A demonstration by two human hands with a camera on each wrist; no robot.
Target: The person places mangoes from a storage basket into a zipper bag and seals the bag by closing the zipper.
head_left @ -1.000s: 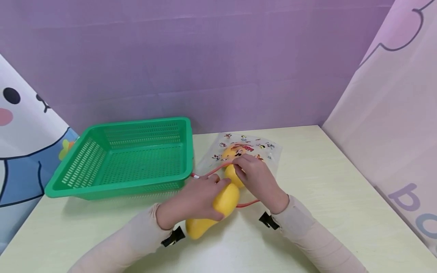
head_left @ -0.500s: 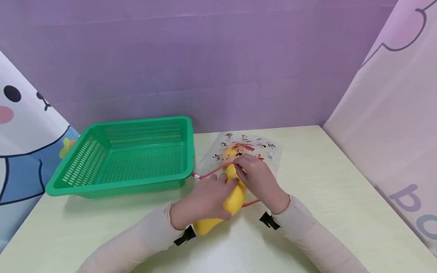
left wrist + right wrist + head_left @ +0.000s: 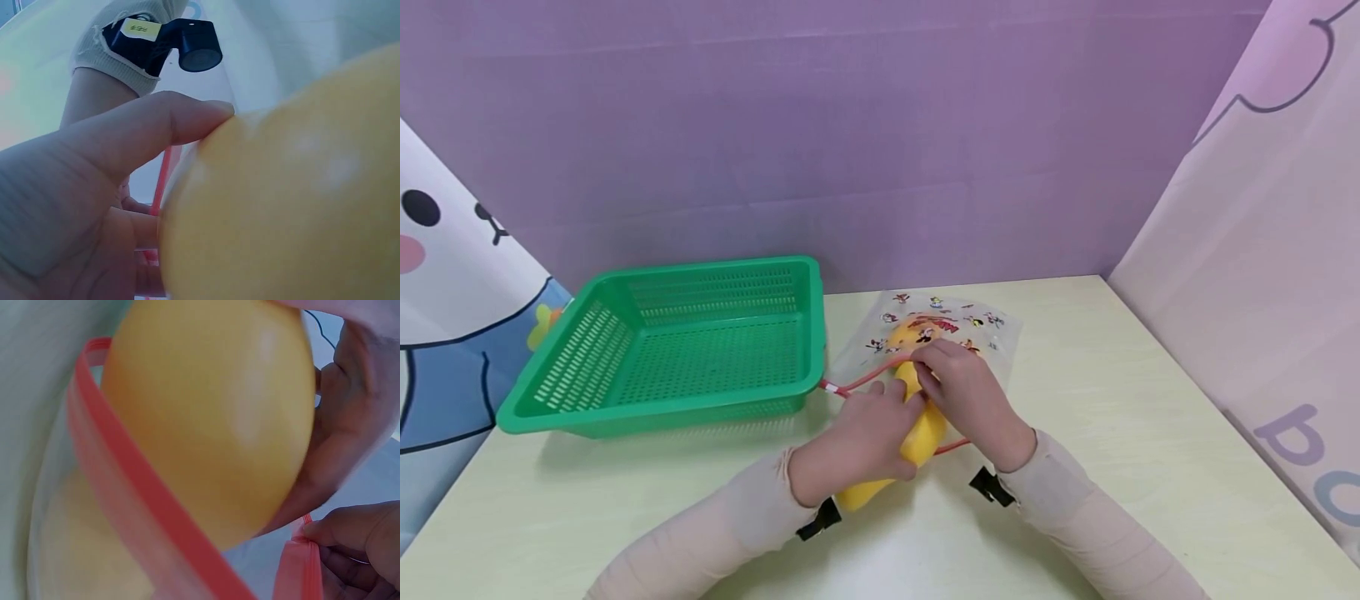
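Note:
My left hand (image 3: 868, 437) grips a long yellow mango (image 3: 931, 433), its thumb and fingers curled round the side. In the left wrist view the mango (image 3: 287, 194) fills the right half. At its far end lies the mouth of a clear printed zip bag (image 3: 1003, 329) with a red edge. My right hand (image 3: 966, 392) pinches that red zip edge (image 3: 294, 569) and lifts it. In the right wrist view the mango (image 3: 212, 412) is at the bag's mouth, partly behind the red strip. Another yellow fruit (image 3: 904, 333) shows through the bag's plastic.
A green perforated basket (image 3: 662, 412) stands to the left, its right end close to the bag's red edge. Behind the pale table (image 3: 1112, 417) hangs a purple cloth (image 3: 880, 150). Printed cloths flank both sides.
My left hand has moved right and a little forward with the mango, bringing it closer to the bag's mouth. The right hand keeps its place on the red edge.

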